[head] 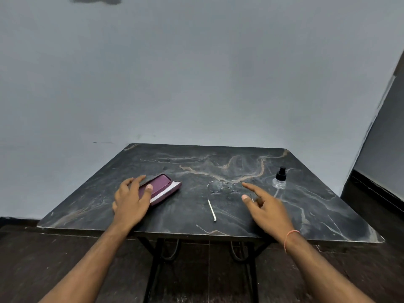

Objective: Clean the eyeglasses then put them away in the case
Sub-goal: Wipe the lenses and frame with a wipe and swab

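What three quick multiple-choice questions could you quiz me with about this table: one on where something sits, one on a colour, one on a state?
1. Where does the spray bottle stand?
A. right of the eyeglasses
B. inside the case
C. on the floor

2. What colour is the glasses case?
A. yellow
B. maroon
C. white

3. What is the right hand doing?
A. gripping the bottle
B. reaching open toward the eyeglasses
C. resting off the table

Answers:
1 A, it stands near the table's right side, beyond the glasses.
2 B, its shell is dark purplish red.
3 B, its fingers are spread by the frame and hold nothing.
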